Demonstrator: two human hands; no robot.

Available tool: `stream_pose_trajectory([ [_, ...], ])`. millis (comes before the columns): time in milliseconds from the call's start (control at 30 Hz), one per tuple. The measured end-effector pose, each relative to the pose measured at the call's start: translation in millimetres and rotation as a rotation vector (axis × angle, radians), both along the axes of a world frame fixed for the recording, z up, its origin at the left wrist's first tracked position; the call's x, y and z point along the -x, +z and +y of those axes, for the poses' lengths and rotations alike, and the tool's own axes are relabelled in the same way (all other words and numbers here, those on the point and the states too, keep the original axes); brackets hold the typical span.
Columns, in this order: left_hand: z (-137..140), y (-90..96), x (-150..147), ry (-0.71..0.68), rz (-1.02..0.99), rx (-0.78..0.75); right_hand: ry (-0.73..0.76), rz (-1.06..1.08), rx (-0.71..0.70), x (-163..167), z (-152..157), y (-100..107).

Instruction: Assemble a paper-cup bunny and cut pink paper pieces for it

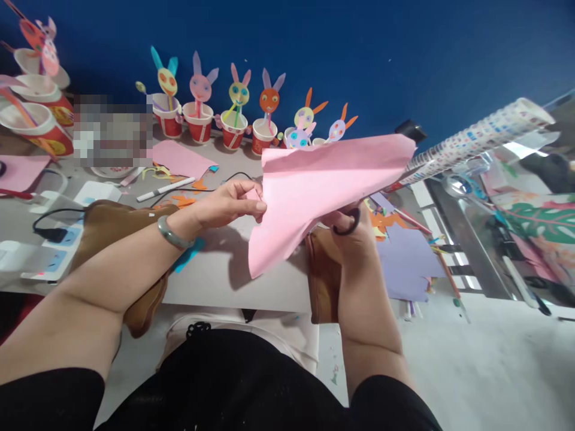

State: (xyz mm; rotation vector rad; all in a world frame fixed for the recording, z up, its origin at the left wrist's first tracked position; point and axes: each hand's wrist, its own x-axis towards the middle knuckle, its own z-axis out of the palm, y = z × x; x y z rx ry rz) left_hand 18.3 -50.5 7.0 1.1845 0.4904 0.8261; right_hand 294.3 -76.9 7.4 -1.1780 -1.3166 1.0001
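Observation:
A large sheet of pink paper (314, 185) is held up over the table, its upper edge curling and its lower left corner hanging down. My left hand (240, 203), with a bracelet on the wrist, pinches the sheet's left edge between thumb and fingers. On the other side, my right hand (348, 224) is closed on scissors, whose black handle loop (350, 221) shows around the thumb. Their blades, and most of my right fingers, are hidden behind the paper.
Red-and-white paper cups (197, 129) holding paper rabbits line the blue wall. A tall stack of patterned cups (485, 140) leans at right. Purple paper (406, 260), orange scraps (184, 200), a white marker (166, 189) and power strips (63, 248) lie around. Brown cushions (130, 233) sit under my forearms.

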Motion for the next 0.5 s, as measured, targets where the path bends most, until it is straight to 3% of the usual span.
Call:
stream_pose_trajectory([
  [133,4,-1.4,-3,0.056,0.208,0.017,-0.324,-0.200,0.016,-42,-12,17],
  [233,4,-4.5,-4,0.011,0.325,0.089,-0.678,-0.431,-0.009,-85,-23,22],
  [333,2,-6.4,-4,-0.054,0.350,0.125,-0.912,-0.587,0.099,-125,-37,27],
  [400,1,-6.5,-4,-0.080,0.347,0.134,-0.886,-0.631,0.163,-139,-47,35],
  [467,1,-6.2,-4,-0.089,0.344,0.137,-0.593,-0.552,0.151,-138,-54,46],
  [500,1,-6.0,-4,-0.084,0.342,0.139,-0.527,-0.534,0.141,-132,-56,53],
])
